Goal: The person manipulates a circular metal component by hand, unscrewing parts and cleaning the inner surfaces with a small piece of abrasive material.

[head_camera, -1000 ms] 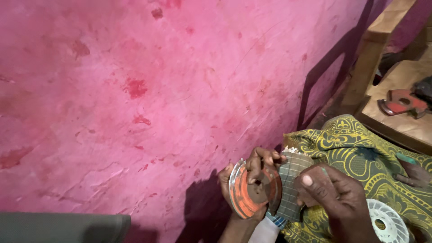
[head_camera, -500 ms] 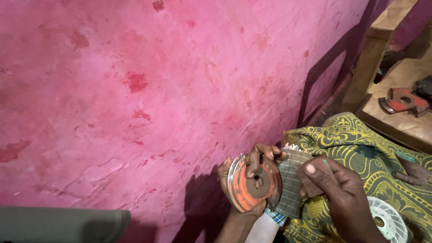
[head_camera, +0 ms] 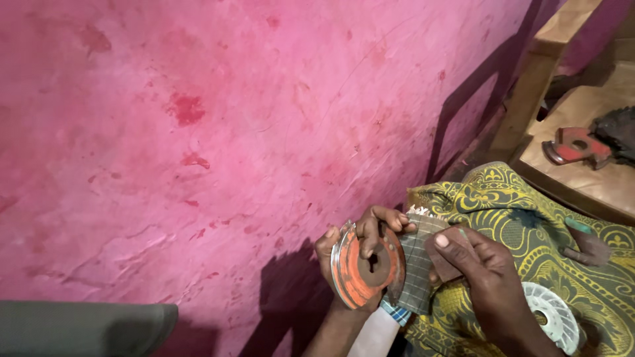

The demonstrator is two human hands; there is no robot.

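Low against the pink wall [head_camera: 231,132], a grey shape [head_camera: 79,327] at the bottom left is cut off and blurred beyond telling. Right of it the left hand [head_camera: 360,241] is curled tight round a stack of discs [head_camera: 364,268], fingers hooked over the rim; the front disc is worn orange-red with a dark centre hole, metal edges showing behind. Beside it the right hand [head_camera: 486,281] pinches a grey checked cloth [head_camera: 417,271] against the stack. A white ribbed disc [head_camera: 552,317], partly hidden, lies on yellow-patterned fabric [head_camera: 529,205].

Wooden bench [head_camera: 598,178] w/ red tool [head_camera: 574,145]
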